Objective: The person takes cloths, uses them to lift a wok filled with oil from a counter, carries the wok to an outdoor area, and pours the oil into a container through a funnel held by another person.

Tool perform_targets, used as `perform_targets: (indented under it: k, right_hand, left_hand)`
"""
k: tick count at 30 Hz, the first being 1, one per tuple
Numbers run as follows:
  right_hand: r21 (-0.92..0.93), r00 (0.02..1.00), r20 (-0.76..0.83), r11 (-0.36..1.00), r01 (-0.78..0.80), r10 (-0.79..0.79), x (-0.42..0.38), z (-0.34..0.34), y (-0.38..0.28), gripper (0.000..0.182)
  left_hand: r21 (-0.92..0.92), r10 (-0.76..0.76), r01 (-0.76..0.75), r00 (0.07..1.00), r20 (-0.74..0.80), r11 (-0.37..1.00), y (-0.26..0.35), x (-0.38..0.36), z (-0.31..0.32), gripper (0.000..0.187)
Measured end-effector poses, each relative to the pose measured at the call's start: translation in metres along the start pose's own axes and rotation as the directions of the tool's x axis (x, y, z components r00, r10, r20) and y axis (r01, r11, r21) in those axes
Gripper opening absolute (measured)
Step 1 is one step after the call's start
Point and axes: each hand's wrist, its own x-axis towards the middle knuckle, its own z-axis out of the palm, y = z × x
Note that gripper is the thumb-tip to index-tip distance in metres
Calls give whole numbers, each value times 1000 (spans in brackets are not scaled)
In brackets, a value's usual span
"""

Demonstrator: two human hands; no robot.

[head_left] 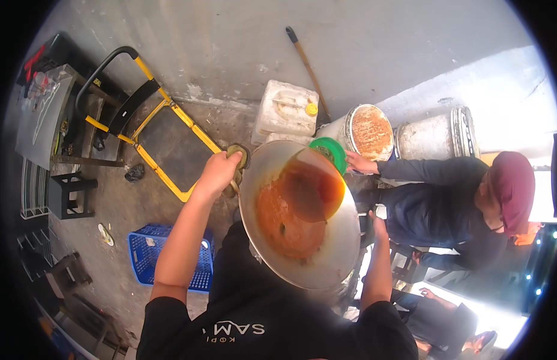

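Note:
Between my hands is a large wok, tilted away from me, with dark orange-brown oil pooled toward its far side. Brown residue coats the bowl below the oil. My left hand is closed at the wok's left side, gripping a dirty folded cloth against the handle area. At the right side my right hand is closed by the other handle, its fingers partly hidden, with something pale beside it. Just beyond the far rim, a co-worker's hand holds a green plastic bowl or strainer.
Behind the wok stand a white jerrycan with a yellow cap, a stained bucket and another drum. A yellow-framed trolley and blue crate are at left. A co-worker leans in from the right.

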Motion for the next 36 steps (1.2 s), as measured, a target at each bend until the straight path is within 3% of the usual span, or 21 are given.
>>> perform_targets:
  k: [3, 9, 12, 18, 27, 29, 36]
  right_hand:
    - [62, 998, -1, 996, -64, 65, -6, 0, -4, 63]
    - [39, 999, 22, 998, -43, 42, 10, -7, 9, 66]
    - [1, 994, 102, 1000, -23, 23, 26, -12, 24, 81]
    - [100, 999, 43, 995, -2, -2, 27, -9, 24, 70]
    - [16, 1000, 24, 1000, 8, -8, 14, -16, 13, 69]
    - [-84, 995, 53, 993, -79, 83, 11, -21, 7, 71]
    - [-41, 987, 136, 996, -76, 81, 28, -22, 15, 72]
  left_hand:
    - [-74, -27, 29, 999, 27, 997, 15, -10, 1, 43]
    - [-103, -45, 51, 997, 56, 993, 20, -7, 1, 40]
    - [-172, -45, 60, 995, 90, 983, 15, -2, 1, 41]
    - [-150, -87, 105, 989, 121, 983, 40, -13, 3, 42]
    - [-77, -112, 126, 980, 164, 989, 40, 2, 4, 34]
    - [-60, -123, 133, 981, 148, 989, 45, 2, 5, 30]
    - [-1, -144, 145, 981, 133, 989, 62, -9, 10, 33]
